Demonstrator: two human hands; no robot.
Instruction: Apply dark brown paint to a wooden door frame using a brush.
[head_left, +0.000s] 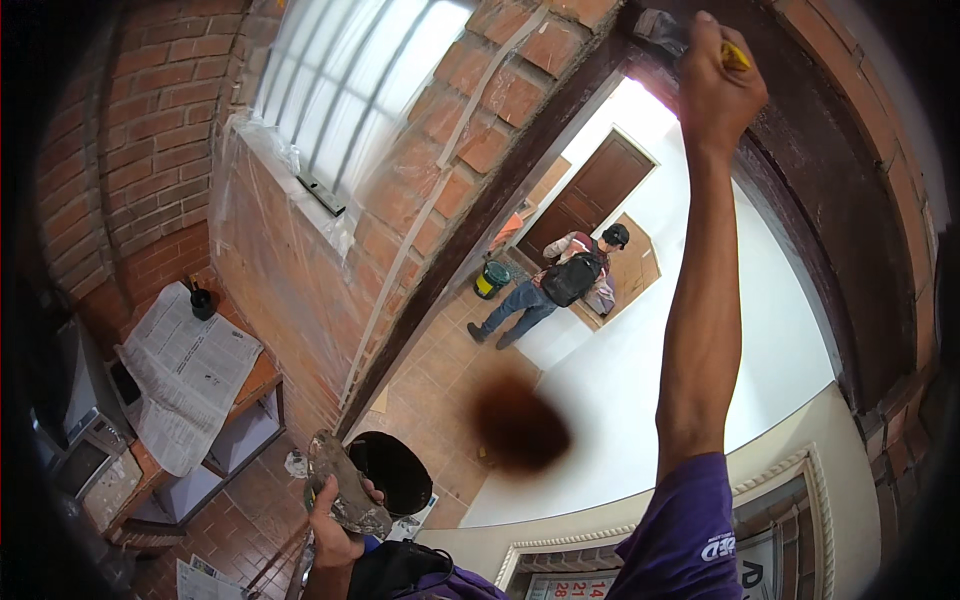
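Observation:
My right hand (722, 85) is raised high at the top, closed around a paintbrush (735, 57) with a yellow handle. The brush's bristle end (660, 30) is at the dark brown door frame (627, 48), by its upper corner. Low in front of me, my left hand (338, 535) grips a paint-smeared grey-brown thing (345, 488), thumb on one side and fingertips on the other. Right beside it is the round black mouth of a pot (392, 472). Whether the smeared thing and the pot are one piece I cannot tell.
Beyond the doorway a person with a black backpack (572, 280) stands near a dark bucket (491, 280). Plastic sheeting covers the barred window (350, 80) and brick wall. Newspaper (195, 375) and a dark bottle (202, 300) lie on a shelf unit at left. A brown blur hides part of the view.

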